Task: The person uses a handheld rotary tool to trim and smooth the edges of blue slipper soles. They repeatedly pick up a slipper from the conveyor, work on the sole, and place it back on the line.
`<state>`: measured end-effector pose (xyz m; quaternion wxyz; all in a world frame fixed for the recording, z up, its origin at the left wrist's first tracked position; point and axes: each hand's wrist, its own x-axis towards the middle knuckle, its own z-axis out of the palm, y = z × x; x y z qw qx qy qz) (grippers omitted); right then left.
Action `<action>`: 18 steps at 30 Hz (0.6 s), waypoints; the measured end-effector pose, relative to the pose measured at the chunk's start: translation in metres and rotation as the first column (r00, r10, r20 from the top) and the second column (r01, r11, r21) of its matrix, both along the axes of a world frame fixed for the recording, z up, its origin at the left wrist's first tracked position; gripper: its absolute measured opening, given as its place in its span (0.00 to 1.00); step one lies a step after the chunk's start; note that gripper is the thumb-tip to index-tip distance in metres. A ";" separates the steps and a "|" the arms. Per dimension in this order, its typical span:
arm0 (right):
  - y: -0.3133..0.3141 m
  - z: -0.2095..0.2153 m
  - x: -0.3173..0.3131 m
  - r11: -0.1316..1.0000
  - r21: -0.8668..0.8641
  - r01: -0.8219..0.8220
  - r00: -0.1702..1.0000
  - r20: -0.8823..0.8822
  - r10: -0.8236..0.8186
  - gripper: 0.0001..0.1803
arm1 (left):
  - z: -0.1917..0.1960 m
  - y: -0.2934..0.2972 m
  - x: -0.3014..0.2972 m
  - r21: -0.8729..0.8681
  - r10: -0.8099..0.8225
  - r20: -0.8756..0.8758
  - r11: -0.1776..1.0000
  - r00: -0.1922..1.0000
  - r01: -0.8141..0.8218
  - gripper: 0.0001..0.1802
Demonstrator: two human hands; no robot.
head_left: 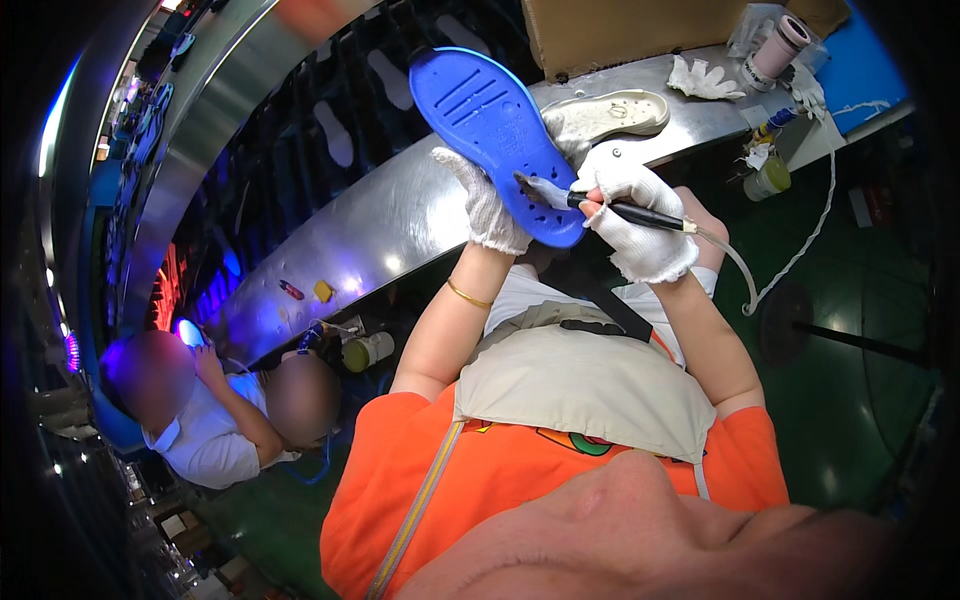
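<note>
My left hand, in a white knit glove, grips a blue shoe sole from its left edge. The fingers behind it are hidden. The sole has long slots toward its far end and small round holes toward the near end. My right hand, in a white glove with some bare fingertips showing, is closed round a black-handled brush. A clear tube runs from the handle's rear. The pale bristles rest on or just over the sole's near part. Beyond my right hand lies an off-white shoe piece with holes on the metal bench.
A metal bench crosses in front of me, with a conveyor carrying soles beyond it. At the right are a cardboard box, a loose white glove, a pink tumbler and a hanging jar. Two people sit at the left.
</note>
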<state>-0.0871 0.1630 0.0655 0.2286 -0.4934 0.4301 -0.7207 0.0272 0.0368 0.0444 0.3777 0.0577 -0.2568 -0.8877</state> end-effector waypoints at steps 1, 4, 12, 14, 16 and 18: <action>0.001 0.001 0.003 0.999 0.037 -0.021 1.000 -0.003 0.021 0.07 | -0.001 -0.001 0.001 0.033 -0.037 -0.076 0.999 0.996 0.040 0.52; 0.005 0.002 0.010 0.980 0.152 -0.129 0.985 0.134 0.109 0.06 | -0.009 -0.020 -0.003 -0.033 -0.186 -0.219 0.983 0.958 0.183 0.54; 0.003 -0.017 0.001 0.982 0.129 -0.137 0.981 0.159 0.116 0.06 | 0.013 -0.018 -0.001 -0.102 -0.199 -0.104 0.977 0.974 0.188 0.62; 0.004 -0.014 0.002 0.924 0.233 -0.302 0.904 0.377 0.201 0.05 | 0.006 -0.030 0.000 -0.126 -0.211 -0.114 0.972 0.971 0.197 0.62; 0.003 -0.016 -0.007 0.862 0.228 -0.452 0.793 0.544 0.272 0.07 | 0.016 -0.028 0.005 -0.189 -0.242 -0.092 0.957 0.966 0.221 0.63; 0.005 -0.011 -0.009 0.898 0.227 -0.376 0.785 0.593 0.179 0.08 | 0.023 -0.029 0.003 -0.261 -0.237 0.051 0.934 0.970 0.242 0.64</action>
